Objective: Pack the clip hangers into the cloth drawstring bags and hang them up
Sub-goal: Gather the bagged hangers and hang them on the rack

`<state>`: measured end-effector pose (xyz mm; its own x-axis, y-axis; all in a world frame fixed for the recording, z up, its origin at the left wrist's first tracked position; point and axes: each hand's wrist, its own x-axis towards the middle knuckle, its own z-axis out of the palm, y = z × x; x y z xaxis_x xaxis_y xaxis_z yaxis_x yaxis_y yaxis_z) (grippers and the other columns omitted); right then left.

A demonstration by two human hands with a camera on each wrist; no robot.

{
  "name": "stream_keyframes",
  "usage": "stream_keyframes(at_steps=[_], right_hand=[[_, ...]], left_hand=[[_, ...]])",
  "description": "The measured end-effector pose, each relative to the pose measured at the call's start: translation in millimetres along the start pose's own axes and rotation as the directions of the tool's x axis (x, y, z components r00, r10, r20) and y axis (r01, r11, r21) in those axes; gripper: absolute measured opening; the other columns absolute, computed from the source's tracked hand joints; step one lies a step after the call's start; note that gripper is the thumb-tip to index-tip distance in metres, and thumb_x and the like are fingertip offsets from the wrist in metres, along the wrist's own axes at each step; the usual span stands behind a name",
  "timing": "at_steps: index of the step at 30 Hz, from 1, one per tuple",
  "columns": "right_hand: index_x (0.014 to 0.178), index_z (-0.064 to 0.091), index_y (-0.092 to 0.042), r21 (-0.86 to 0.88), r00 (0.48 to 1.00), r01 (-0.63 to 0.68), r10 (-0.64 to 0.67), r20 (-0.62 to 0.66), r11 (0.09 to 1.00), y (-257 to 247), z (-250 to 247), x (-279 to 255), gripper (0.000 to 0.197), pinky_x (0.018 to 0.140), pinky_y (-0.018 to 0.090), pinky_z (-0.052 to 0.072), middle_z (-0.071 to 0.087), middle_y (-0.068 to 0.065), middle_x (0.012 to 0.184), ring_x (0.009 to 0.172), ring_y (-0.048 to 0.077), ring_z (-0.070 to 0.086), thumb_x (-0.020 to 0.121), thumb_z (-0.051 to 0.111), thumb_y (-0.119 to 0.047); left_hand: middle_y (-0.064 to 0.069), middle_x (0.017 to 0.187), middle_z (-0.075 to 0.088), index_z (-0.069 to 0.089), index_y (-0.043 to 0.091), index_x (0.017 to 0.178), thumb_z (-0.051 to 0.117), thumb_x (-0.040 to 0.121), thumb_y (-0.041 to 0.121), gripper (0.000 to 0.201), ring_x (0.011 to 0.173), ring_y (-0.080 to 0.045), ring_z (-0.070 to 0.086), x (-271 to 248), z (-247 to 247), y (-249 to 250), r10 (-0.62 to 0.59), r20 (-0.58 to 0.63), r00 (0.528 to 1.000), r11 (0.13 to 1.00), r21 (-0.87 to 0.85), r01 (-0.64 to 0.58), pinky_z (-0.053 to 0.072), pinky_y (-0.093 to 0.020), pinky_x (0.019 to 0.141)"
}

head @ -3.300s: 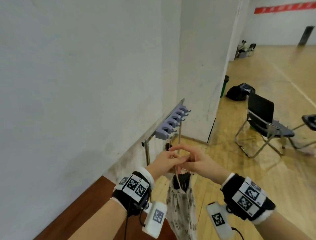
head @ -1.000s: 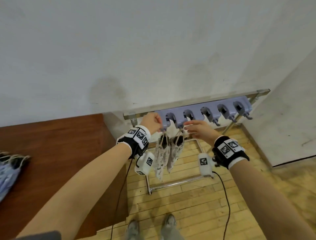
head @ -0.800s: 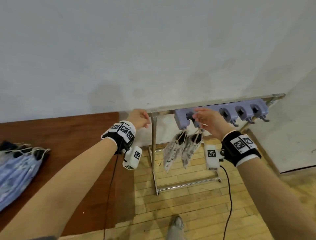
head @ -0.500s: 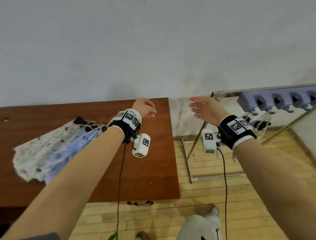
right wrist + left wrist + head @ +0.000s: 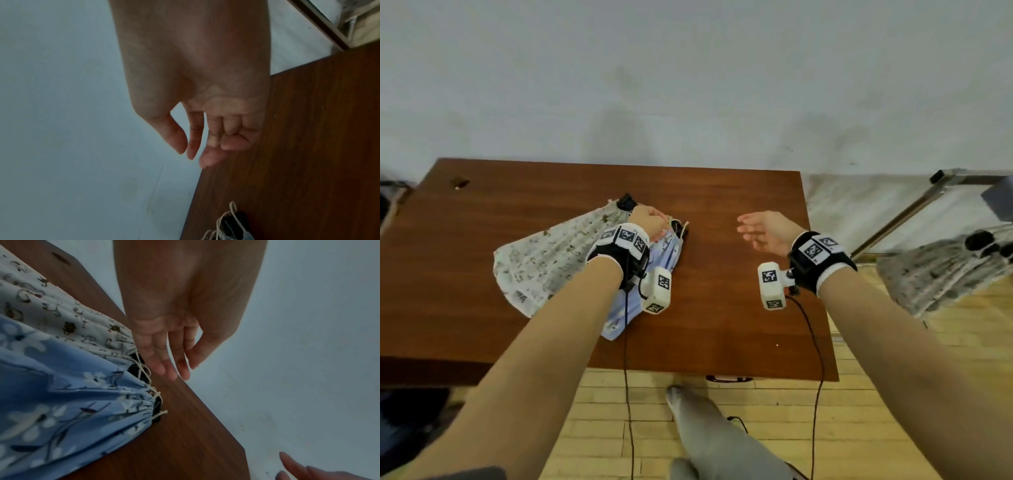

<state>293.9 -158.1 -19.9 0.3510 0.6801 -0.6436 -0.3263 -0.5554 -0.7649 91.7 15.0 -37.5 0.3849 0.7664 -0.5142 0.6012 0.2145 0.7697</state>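
Using the brown wooden table (image 5: 739,308) as the reference: on its left half lie two cloth drawstring bags, both flat and soft with gathered, puckered necks. The white bag (image 5: 544,260) with small dark prints is the one farther left, and the blue bag (image 5: 640,291) with white flowers overlaps its right edge. Something black pokes out of each neck; I can't make out what it is. Cream drawstrings (image 5: 144,369) trail out of the necks in thin loops.

The left hand (image 5: 650,221) is over the bags' necks, near the middle of the table. In the wrist view its fingers (image 5: 160,360) are mostly straight and close together, thumb tucked near them, tips right beside the strings. Can't tell if it's actually touching a string or the cloth; nothing looks gripped, so I'd call it loose and empty.

The right hand (image 5: 767,229) hovers over the table's right half, well apart from the bags, palm turned, fingers (image 5: 207,146) relaxed and slightly bent, holding nothing.

Both wrists wear black bands with checker markers and a white camera block.

Past the table's right edge there's a metal rack (image 5: 914,209), with at least one more printed bag (image 5: 935,274) hanging blurry there, dark bits at the top.
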Motion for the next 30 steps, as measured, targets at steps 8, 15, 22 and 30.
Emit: stream_keyframes(at_steps=[8,15,22,30], right_hand=[[0.125,0.057,-0.003,0.199,0.994,-0.076,0.089,-0.060,0.977,-0.5,69.0,82.6,0.032,0.072,0.024,0.049,0.065,0.011,0.119,0.089,0.017,0.062,0.096,0.048,-0.011],[0.130,0.051,-0.005,0.311,0.962,-0.195,0.243,-0.127,0.930,19.2,124.5,154.4,0.034,0.095,0.036,0.042,0.052,0.010,0.134,0.120,0.025,0.049,0.099,0.043,-0.015],[0.125,0.056,-0.006,0.277,0.954,-0.209,0.258,-0.154,0.938,36.6,138.8,182.8,0.029,0.072,0.031,0.043,0.063,0.009,0.095,0.085,0.021,0.059,0.098,0.044,-0.005],[0.120,0.062,-0.008,0.164,0.962,-0.106,0.143,-0.231,0.981,41.2,140.5,172.6,0.026,0.049,0.029,0.039,0.066,0.012,0.084,0.058,0.023,0.052,0.095,0.057,-0.009]], left_hand=[[-0.018,0.120,0.060,0.055,-0.002,0.127,0.040,0.101,0.025,0.041,0.087,-0.024,0.058,83.9,-24.2,-18.1,-0.185,0.108,0.977,0.983,0.035,0.183,0.046,-0.038,0.086],[-0.014,0.140,0.049,0.055,0.001,0.128,0.020,0.100,0.052,0.068,0.129,-0.031,0.045,129.5,-20.4,-15.3,-0.262,0.300,0.917,0.965,0.104,0.241,0.035,-0.044,0.109],[-0.019,0.132,0.056,0.056,-0.001,0.128,0.045,0.099,0.016,0.035,0.119,-0.033,0.054,147.6,-0.9,-25.5,-0.182,0.450,0.874,0.935,0.355,0.012,0.043,-0.030,0.092],[-0.008,0.081,0.061,0.062,0.010,0.080,0.067,0.086,0.016,0.009,0.076,-0.019,0.056,143.1,3.9,-19.3,-0.021,0.549,0.835,0.833,0.472,-0.290,0.046,-0.028,0.072]])
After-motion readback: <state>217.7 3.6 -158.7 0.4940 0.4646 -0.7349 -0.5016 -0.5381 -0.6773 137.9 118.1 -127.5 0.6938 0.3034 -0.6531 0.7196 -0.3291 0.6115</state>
